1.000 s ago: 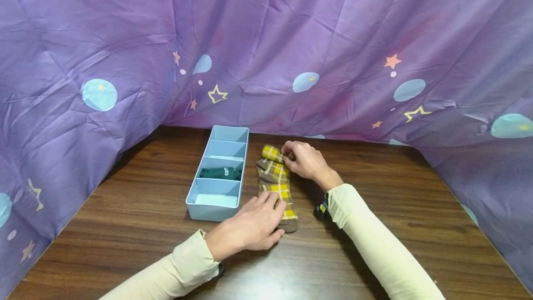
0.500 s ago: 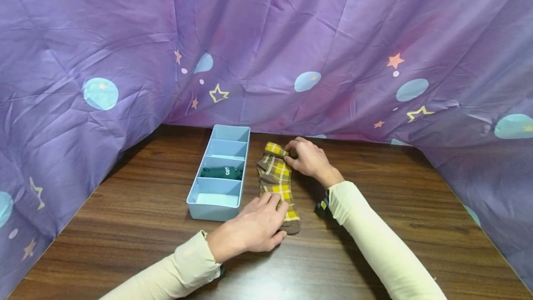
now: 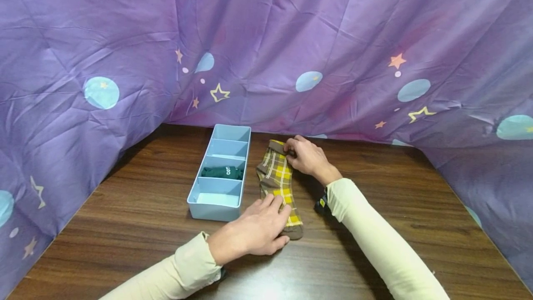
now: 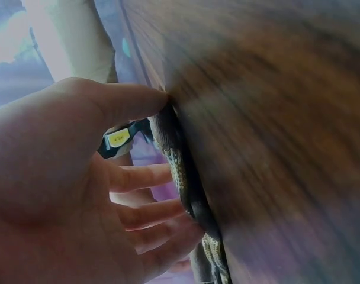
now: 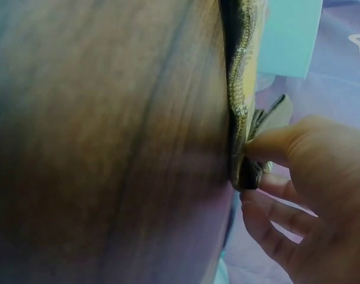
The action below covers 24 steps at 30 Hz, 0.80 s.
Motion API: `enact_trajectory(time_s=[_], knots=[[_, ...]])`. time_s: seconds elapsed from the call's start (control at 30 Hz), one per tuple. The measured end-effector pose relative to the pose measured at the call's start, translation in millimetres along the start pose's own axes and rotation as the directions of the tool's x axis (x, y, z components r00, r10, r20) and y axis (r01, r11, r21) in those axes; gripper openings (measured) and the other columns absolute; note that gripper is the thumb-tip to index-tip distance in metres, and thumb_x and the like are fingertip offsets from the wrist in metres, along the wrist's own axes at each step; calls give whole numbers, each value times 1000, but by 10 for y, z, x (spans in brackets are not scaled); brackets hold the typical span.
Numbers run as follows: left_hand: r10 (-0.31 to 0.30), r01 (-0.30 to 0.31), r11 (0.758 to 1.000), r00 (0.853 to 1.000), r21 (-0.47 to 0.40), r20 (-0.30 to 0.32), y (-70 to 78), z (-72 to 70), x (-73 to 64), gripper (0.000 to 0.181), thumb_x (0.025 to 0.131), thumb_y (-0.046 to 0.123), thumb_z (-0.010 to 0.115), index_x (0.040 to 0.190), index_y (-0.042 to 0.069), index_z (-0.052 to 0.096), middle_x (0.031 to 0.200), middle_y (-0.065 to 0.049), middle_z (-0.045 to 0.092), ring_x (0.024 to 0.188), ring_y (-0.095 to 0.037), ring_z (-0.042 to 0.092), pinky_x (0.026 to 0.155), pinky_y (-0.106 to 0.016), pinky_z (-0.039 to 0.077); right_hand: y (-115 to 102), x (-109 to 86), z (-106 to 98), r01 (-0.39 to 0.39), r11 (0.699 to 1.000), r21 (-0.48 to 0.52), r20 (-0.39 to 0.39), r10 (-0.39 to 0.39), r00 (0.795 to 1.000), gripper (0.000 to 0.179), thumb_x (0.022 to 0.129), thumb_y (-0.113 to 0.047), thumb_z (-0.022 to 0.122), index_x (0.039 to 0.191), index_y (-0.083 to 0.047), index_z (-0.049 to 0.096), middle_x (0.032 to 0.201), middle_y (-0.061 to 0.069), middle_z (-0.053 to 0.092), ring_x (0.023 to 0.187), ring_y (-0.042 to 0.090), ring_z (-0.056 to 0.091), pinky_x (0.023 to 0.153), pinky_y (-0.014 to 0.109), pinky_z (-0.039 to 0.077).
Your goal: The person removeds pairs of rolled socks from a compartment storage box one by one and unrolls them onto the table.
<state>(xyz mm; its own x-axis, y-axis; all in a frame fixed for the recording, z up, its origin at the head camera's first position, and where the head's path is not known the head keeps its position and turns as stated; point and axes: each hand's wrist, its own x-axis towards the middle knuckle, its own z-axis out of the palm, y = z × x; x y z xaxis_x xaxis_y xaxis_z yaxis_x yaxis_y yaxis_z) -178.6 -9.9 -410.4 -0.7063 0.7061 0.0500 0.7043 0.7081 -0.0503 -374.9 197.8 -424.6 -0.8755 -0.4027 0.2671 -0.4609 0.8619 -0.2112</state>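
Note:
A brown and yellow plaid sock [image 3: 276, 172] lies lengthwise on the wooden table, its cuff at the far end. My right hand [image 3: 308, 155] pinches the right edge of the brown cuff; in the right wrist view, thumb and fingers meet around the folded cuff [image 5: 248, 173]. Over the lower part of the sock, my left hand [image 3: 254, 230] rests with its fingers spread and slightly bent. Seen from the left wrist, the fingertips touch the sock edge [image 4: 179, 171] and the thumb tip reaches its near end. Part of the sock is hidden under that hand.
Left of the sock stands a light blue divided box [image 3: 214, 211]. A rolled dark green cloth item [image 3: 222, 172] with white letters lies in one compartment. A purple patterned curtain [image 3: 266, 50] hangs behind the table [image 3: 137, 226].
The yellow plaid roll at the sock's far end has unfolded, and a narrower brown cuff shows there. The toe has slid slightly nearer and right, the left hand moving with it.

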Motion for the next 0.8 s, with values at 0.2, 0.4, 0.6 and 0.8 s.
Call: enact_trajectory(time_s=[0.2,0.4,0.6,0.8], knots=[[6,-6,1000,1000,-5,26,15,-9,-3,60,101,54,69,143,14,55,134,-7,57,122,-22,56,100,-36,55,9,27,-9,-11,1000,-9,3,11,1000,24,92,-17,77,116,-18,72,112,3,68,96,28,70,77,53,60],[29,-29,999,999,-17,42,45,-47,-29,63,101,55,69,147,16,54,138,-7,57,125,-22,55,100,-36,55,-4,40,-24,-58,998,2,-6,58,998,21,96,-17,75,116,-15,70,115,6,72,102,34,73,81,56,61],[34,-34,999,999,-16,41,60,-53,-38,63,100,56,70,147,17,55,137,-6,57,125,-21,55,100,-35,54,19,54,-7,-164,986,41,-64,167,984,14,101,-28,73,109,-17,72,103,4,76,93,33,75,74,56,59],[30,-28,998,999,-57,39,39,-33,-29,59,103,59,64,144,17,56,137,-6,57,126,-21,55,104,-37,54,66,41,1,-239,965,108,-87,248,965,14,99,-34,76,102,-21,71,93,-2,80,85,26,76,72,51,59]])
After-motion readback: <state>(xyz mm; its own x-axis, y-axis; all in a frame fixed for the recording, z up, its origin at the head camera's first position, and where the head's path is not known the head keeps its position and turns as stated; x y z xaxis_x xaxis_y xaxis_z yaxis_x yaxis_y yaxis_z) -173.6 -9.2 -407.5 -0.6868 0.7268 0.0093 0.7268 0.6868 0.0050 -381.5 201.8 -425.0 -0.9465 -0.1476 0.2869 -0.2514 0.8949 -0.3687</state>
